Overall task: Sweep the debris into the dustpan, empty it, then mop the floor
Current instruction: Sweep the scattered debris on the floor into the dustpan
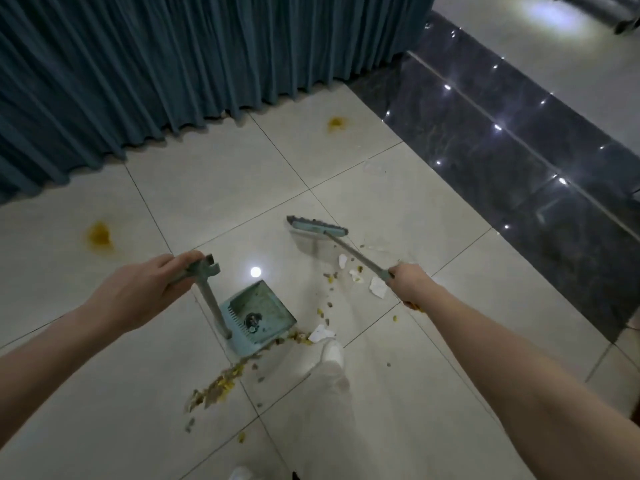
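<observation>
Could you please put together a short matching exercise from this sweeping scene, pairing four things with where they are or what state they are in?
Things
1. dustpan
2. broom
3. curtain
4. dark tile strip

Places or states
A. hangs in folds along the far edge of the pale tiles
B. its handle is gripped by the right hand
C. stands on the floor, its handle gripped at the top by the left hand
D. glossy, reflecting small lights, on the right

Pairs: 1-C, 2-B, 3-A, 4-D
</observation>
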A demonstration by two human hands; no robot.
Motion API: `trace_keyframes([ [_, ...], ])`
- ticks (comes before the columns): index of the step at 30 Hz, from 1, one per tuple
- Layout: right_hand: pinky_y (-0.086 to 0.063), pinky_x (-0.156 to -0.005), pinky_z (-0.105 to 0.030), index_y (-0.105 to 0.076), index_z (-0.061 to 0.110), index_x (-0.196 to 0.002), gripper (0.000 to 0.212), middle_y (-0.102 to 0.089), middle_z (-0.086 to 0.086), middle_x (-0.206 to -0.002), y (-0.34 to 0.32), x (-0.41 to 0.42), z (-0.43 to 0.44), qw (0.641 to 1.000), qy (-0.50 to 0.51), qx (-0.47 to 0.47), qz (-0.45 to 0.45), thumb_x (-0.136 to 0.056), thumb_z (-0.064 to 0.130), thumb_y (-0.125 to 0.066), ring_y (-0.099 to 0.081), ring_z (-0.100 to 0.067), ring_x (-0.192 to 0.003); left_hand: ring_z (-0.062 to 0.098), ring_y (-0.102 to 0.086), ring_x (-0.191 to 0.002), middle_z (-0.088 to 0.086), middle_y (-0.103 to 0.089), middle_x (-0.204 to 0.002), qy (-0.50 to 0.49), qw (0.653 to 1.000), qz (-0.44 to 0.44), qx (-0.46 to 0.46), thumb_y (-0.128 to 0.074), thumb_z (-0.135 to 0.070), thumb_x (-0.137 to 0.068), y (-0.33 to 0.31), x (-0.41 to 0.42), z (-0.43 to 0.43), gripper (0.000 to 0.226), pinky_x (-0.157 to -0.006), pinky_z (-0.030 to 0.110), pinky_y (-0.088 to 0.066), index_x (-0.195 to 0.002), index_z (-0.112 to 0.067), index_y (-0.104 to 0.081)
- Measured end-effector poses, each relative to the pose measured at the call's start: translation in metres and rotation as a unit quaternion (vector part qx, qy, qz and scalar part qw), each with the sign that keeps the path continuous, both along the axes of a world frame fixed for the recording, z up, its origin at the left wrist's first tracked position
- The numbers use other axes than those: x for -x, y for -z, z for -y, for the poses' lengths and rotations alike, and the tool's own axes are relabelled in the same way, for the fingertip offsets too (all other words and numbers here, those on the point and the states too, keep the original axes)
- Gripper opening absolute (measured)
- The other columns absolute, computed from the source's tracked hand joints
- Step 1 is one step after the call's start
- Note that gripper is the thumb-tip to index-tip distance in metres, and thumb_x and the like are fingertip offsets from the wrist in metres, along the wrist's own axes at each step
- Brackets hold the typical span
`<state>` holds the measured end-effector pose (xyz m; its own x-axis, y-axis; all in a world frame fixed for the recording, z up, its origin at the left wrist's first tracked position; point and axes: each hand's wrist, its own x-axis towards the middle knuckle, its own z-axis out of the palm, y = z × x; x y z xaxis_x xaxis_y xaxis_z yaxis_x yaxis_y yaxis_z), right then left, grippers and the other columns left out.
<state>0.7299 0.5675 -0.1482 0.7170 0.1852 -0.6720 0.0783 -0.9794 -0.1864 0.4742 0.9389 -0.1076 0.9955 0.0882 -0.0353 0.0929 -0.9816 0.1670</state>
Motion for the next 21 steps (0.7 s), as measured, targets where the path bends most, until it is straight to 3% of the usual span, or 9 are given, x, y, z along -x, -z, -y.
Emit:
trace_keyframes([
  [3, -0.045, -0.042, -0.027, -0.061, -0.001, -0.112, 0.027, -0.059, -0.015, -0.081, 0.023, -0.079, -0.021, 1.000, 0.023, 0.003, 0.006, -0.100, 0.013, -0.041, -0.054, -0.024, -0.052, 0.025, -0.063, -0.058, 0.006, -0.066, -0.097, -0.030, 0.999, -0.004, 0.011, -0.044, -0.042, -0.090, 0.007, -0.054, 0.001, 0.046, -0.044, 0.035, -0.054, -0.133, -0.025, -0.045],
  [7, -0.053, -0.066, -0.035, -0.061, -0.001, -0.114, 0.027, -0.058, -0.015, -0.087, 0.052, -0.167, -0.049, 0.999, 0.029, 0.005, 0.023, -0.098, 0.011, -0.043, -0.059, -0.031, -0.074, 0.030, -0.062, -0.057, 0.008, -0.066, -0.099, -0.062, 0.998, -0.005, 0.011, -0.047, -0.039, -0.090, 0.022, -0.119, 0.004, 0.045, -0.043, 0.035, -0.051, -0.132, -0.025, -0.046],
  [9, -0.055, -0.069, -0.036, -0.060, -0.001, -0.115, 0.028, -0.058, -0.015, -0.089, 0.065, -0.202, -0.063, 0.999, 0.023, 0.008, 0.029, -0.098, 0.012, -0.041, -0.062, -0.032, -0.078, 0.032, -0.062, -0.059, 0.008, -0.065, -0.101, -0.069, 0.997, -0.006, 0.012, -0.046, -0.040, -0.089, 0.033, -0.144, 0.002, 0.045, -0.043, 0.036, -0.051, -0.132, -0.026, -0.045],
  [15, -0.052, -0.060, -0.031, -0.058, -0.004, -0.112, 0.025, -0.054, -0.010, -0.067, 0.091, -0.243, -0.078, 0.997, -0.028, 0.066, -0.009, -0.100, 0.007, -0.038, -0.058, -0.024, -0.059, 0.035, -0.063, -0.065, 0.008, -0.064, -0.103, -0.065, 0.998, 0.000, 0.019, -0.045, -0.040, -0.089, 0.050, -0.195, 0.004, 0.045, -0.047, 0.040, -0.052, -0.131, -0.026, -0.043],
  [18, -0.045, -0.044, -0.028, -0.057, -0.003, -0.113, 0.025, -0.056, -0.010, -0.072, 0.096, -0.225, -0.058, 0.996, -0.043, 0.076, -0.029, -0.099, 0.007, -0.039, -0.055, -0.021, -0.053, 0.034, -0.061, -0.062, 0.009, -0.064, -0.102, -0.060, 0.998, -0.003, 0.027, -0.045, -0.040, -0.090, 0.049, -0.205, 0.009, 0.044, -0.045, 0.039, -0.051, -0.132, -0.026, -0.042],
  [21, -0.047, -0.043, -0.029, -0.056, 0.000, -0.122, 0.032, -0.059, -0.015, -0.088, 0.093, -0.192, -0.027, 0.996, -0.032, 0.066, -0.049, -0.096, 0.002, -0.037, -0.058, -0.025, -0.057, 0.032, -0.060, -0.056, 0.009, -0.065, -0.100, -0.044, 0.999, -0.007, 0.025, -0.046, -0.039, -0.090, 0.041, -0.204, 0.014, 0.044, -0.042, 0.032, -0.047, -0.131, -0.024, -0.044],
])
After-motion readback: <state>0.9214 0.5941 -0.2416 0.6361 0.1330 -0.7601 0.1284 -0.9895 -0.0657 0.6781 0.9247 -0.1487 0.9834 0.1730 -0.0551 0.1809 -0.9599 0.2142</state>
